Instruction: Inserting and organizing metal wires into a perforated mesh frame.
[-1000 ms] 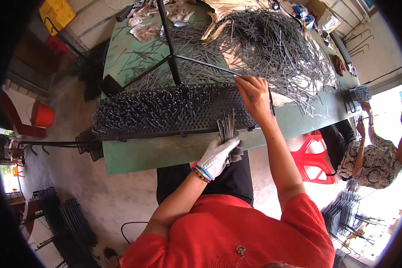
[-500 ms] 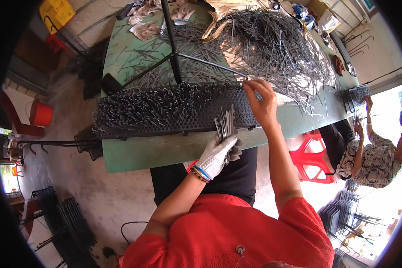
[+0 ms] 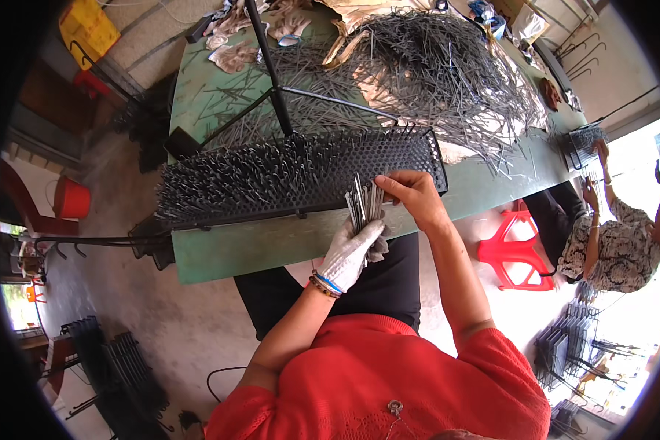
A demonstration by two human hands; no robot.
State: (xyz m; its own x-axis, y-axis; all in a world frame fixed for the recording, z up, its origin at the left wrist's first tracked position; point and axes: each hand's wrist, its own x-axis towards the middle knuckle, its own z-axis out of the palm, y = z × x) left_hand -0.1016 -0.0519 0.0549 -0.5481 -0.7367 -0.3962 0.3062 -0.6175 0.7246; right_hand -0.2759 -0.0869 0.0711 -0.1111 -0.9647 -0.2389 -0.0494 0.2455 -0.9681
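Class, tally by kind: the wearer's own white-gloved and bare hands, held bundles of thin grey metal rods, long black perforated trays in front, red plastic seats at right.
White-gloved left hand: 1
Bare right hand: 1
Bundle of thin grey metal rods: 1
Long black perforated tray: 1
Red plastic seat: 1
Total: 5

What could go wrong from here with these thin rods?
The bundle of thin rods fans out above the gloved left hand, so a few might slip loose. The right hand is bare, so rod ends could scratch it. The perforated black tray lies near the front edge of the green table; it might get nudged.
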